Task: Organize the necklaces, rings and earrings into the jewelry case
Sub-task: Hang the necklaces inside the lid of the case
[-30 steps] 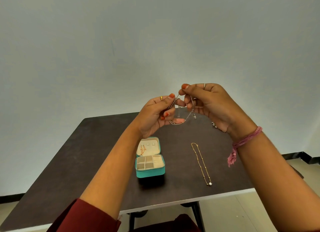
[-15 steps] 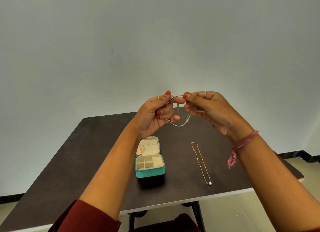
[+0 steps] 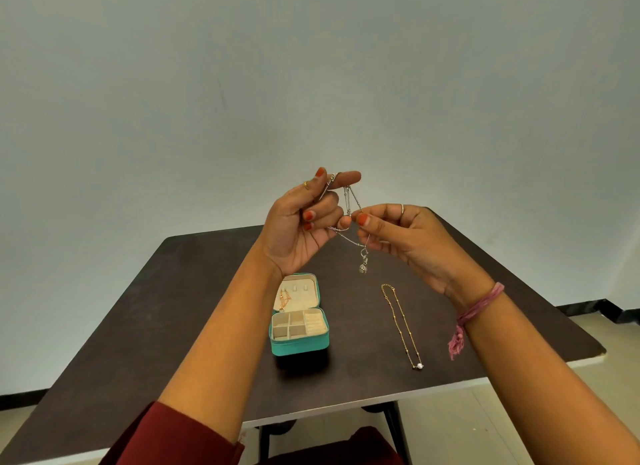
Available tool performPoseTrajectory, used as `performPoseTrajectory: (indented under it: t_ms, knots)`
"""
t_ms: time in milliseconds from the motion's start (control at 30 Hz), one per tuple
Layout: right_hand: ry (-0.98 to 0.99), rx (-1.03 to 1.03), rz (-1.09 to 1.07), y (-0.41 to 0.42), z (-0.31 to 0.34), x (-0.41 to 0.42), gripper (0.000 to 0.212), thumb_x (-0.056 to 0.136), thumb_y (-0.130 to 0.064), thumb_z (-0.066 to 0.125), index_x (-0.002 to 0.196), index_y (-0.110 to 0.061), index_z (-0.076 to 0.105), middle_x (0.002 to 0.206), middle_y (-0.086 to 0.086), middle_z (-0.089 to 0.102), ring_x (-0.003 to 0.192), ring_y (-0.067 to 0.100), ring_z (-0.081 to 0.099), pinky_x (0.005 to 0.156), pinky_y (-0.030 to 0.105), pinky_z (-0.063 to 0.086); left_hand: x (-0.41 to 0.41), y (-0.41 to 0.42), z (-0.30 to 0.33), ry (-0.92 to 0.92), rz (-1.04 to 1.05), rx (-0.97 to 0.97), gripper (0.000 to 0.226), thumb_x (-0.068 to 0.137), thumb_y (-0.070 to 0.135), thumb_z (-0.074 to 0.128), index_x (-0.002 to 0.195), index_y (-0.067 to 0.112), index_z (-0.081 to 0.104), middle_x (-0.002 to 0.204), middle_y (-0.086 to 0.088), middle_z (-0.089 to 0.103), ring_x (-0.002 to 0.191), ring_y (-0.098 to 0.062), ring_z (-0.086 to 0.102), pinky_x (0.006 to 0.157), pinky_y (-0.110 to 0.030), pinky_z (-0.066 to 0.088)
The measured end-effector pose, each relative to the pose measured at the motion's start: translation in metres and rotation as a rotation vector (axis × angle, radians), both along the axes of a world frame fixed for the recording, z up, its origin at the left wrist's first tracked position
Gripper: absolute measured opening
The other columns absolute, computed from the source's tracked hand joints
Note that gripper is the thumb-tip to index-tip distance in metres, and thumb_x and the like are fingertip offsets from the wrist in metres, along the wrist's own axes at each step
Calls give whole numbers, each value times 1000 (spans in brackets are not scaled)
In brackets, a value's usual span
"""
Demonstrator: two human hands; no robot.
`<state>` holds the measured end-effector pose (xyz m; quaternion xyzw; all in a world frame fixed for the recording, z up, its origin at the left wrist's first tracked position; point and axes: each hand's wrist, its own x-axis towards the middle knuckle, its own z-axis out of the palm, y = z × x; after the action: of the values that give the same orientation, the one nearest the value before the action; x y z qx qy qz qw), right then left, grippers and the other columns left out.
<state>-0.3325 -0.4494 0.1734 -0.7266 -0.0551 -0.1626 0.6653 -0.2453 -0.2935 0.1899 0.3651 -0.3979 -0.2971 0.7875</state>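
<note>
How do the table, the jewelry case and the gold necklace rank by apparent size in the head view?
1. Table: clearly largest.
2. Jewelry case and gold necklace: unsure; the necklace looks longer, the case bulkier.

Plain indoor room: bare pale wall (image 3: 311, 83), dark table (image 3: 173, 308), tiled floor (image 3: 519, 426), black skirting (image 3: 595, 307).

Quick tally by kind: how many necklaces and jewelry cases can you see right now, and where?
Necklaces: 3: silver necklace held by left hand and right hand; gold necklace on the table; orange-gold chain in the lid.
Jewelry cases: 1: teal case, open.
Total: 4
</note>
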Motion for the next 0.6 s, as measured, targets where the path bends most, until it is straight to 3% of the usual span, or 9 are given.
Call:
performPoseTrajectory:
  t_ms: [300, 500, 600]
  knots:
    - [14, 10, 7, 2, -10, -1, 25, 78, -29, 67, 99, -18, 72, 99, 5, 74, 92, 14, 67, 90, 35, 50, -1, 0, 1, 55, 89, -63, 37, 98, 23, 39, 105, 3, 69, 46, 9, 32, 42, -2, 30, 62, -24, 52]
    - [-19, -111, 19, 8, -16, 0, 14, 85, -17, 67, 97, -13, 72, 89, 0, 74, 83, 5, 66, 74, 16, 51, -4, -5, -5, 118, 136, -145, 34, 99, 21, 37, 109, 1, 63, 47, 8, 32, 40, -3, 31, 66, -25, 55]
    - [-17, -149, 40, 9, -18, 1, 18, 84, -20, 67, 98, -10, 71, 93, 4, 75, 89, 12, 69, 81, 20, 53, -4, -5, -4, 157, 146, -174, 34, 99, 21, 37, 110, 2, 63, 47, 8, 32, 39, -3, 31, 64, -24, 54]
